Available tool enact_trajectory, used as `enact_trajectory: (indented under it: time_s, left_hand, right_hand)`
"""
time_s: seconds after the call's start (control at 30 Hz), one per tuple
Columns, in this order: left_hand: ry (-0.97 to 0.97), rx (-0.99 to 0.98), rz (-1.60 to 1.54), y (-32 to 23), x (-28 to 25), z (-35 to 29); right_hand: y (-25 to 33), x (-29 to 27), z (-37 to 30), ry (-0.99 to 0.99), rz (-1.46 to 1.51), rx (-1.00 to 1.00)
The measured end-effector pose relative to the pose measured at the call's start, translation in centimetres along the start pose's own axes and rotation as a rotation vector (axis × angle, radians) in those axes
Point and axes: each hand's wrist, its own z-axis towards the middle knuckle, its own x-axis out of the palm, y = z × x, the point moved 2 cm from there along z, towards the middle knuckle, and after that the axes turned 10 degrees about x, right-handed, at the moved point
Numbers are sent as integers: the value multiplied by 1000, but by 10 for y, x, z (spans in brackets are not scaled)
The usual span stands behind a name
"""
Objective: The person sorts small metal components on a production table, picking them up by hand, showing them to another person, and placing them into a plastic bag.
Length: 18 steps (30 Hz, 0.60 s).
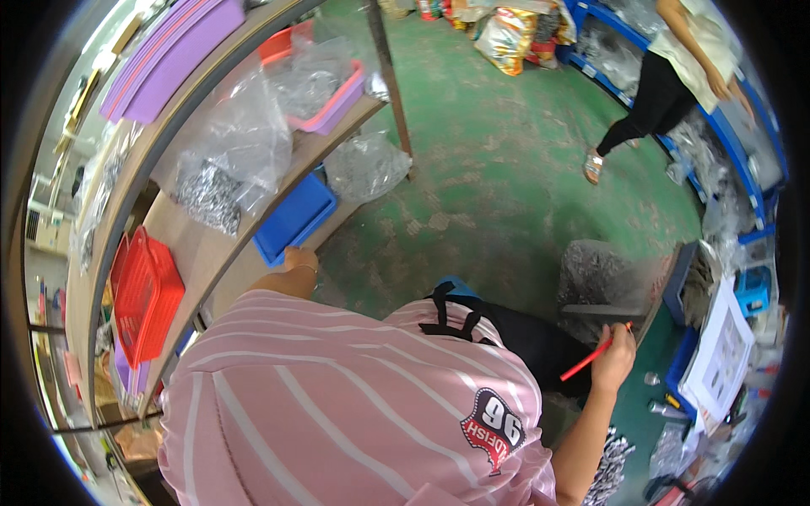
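My left hand (299,260) is at the near edge of a blue plastic tray (295,218) on the lower shelf at the left. Its fingers look closed on the tray's rim, though they are partly hidden. Out to the right, my right hand (616,361) is closed round a slim red pen (584,363), which points down and to the left. Beneath that hand and forearm are the edge of a green-topped workbench (654,341) and a heap of small metal parts (614,472).
Shelves at the left hold a clear bag of metal parts (209,192), a red basket (145,295) and purple bins (173,59). Another person (666,80) stands at the far right by blue racks (607,83). A filled clear bag (595,274) stands beside the workbench.
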Motion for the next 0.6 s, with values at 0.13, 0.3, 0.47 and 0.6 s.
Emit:
enact_trajectory:
  time_s: [0.13,0.3,0.47,0.6]
  left_hand:
    - [-106,-34,-77,-3,-2,26]
    - [-512,136,42,-37,-27,83]
    - [-20,-25,-244,-31,-50,142]
    - [-212,3,-159,-9,9,127]
  right_hand:
    - [-7,0,-3,63,11,70]
    - [-9,1,1,66,23,59]
    - [-8,2,-2,63,10,82]
    - [-6,-1,-2,68,-2,94]
